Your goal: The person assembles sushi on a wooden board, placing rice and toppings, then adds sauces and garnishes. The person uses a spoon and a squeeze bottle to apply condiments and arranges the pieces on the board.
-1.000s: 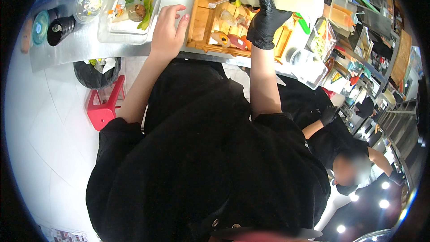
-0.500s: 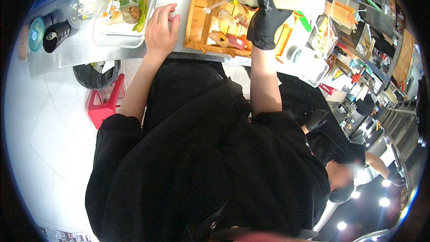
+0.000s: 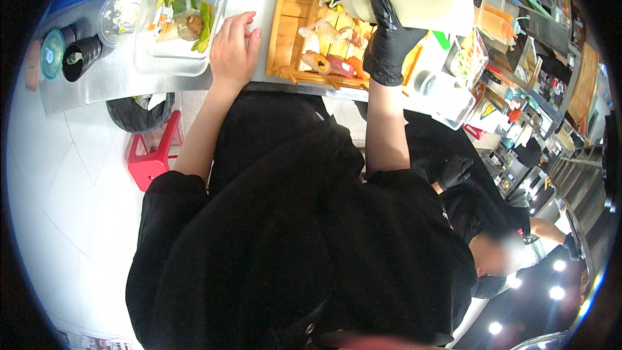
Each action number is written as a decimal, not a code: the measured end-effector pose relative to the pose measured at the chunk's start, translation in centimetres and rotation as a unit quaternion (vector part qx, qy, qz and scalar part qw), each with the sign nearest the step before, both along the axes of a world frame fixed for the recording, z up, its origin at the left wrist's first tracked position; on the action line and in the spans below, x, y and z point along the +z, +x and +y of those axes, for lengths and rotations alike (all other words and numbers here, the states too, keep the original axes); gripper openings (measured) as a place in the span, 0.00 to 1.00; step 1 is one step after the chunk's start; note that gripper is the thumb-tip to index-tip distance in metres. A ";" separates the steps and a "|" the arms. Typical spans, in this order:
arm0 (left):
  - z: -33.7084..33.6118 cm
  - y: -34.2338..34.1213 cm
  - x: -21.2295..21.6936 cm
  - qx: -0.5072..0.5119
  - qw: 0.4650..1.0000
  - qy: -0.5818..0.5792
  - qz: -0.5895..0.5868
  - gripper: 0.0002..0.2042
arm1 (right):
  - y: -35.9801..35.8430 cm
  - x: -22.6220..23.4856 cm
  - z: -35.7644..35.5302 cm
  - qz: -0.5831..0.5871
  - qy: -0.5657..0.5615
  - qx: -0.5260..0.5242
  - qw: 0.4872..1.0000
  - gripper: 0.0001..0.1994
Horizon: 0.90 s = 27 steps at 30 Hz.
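- The big pale squeeze bottle lies nearly on its side in the right hand. Its long axis runs left to right across the view, with the nozzle end pointing left, out past the fingertips and slightly down toward the food.
- The right hand wears a black glove. Its fingers wrap up and around the bottle's near side, close together and clamped on the body near the neck; the thumb is hidden behind the bottle.
- The wooden tray sits on the steel counter just below and left of those gloved fingers, its long side running away from the person. Sushi pieces lie along its near edge, just left of the gloved knuckles.
- To do this squeeze well, I would judge that the nozzle wants to stay low over the pieces while the fingers press evenly and gently, so the sauce comes out as a thin line rather than a blob.
- The left hand is bare and rests palm down on the counter, fingers loosely together and slightly curled, holding nothing. Its fingertips lie just beside the tray's left rim, where they can steady it.
- A clear plastic box of leaves and garnish sits just left of the bare fingers.
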<state>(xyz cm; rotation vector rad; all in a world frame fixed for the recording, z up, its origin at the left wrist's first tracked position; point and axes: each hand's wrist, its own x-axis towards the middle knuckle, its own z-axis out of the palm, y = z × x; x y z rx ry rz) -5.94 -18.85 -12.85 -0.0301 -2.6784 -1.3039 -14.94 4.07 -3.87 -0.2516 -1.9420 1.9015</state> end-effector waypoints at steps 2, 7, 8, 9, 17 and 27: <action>0.0 0.0 0.0 0.001 1.000 0.003 0.003 0.14 | -0.5 -0.1 -0.2 0.032 0.000 0.006 0.999 0.30; 0.0 -0.1 0.0 -0.001 1.000 0.009 0.011 0.14 | 0.8 1.3 -0.3 -0.015 0.016 0.020 1.000 0.23; 0.0 -0.1 0.0 0.001 1.000 0.011 0.013 0.14 | 1.3 1.7 -0.2 -0.021 0.028 0.019 0.999 0.23; 0.0 -0.1 0.0 0.001 1.000 0.015 0.006 0.14 | 1.5 2.0 -0.2 -0.065 0.045 -0.006 0.997 0.23; 0.0 0.0 -0.7 -0.001 1.000 -0.016 0.014 0.15 | 1.5 1.0 1.7 -0.002 -0.027 -0.013 1.000 0.34; 0.3 0.3 -1.1 0.003 0.998 -0.046 0.037 0.16 | 12.1 6.1 14.6 0.128 0.170 -0.068 0.975 0.25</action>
